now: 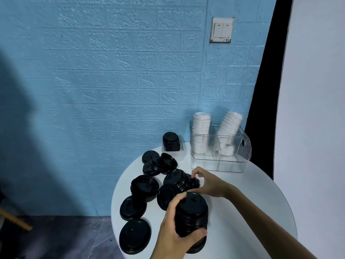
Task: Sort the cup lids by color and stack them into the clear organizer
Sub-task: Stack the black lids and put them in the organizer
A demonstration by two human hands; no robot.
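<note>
Lids (pixel 192 214): glossy blk stack, L hand (pixel 175 238).

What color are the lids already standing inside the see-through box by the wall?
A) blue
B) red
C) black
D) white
D: the two tall stacks of lids standing in the clear organizer are white, while the black lids lie loose on the table or sit gripped in the left hand.
</note>
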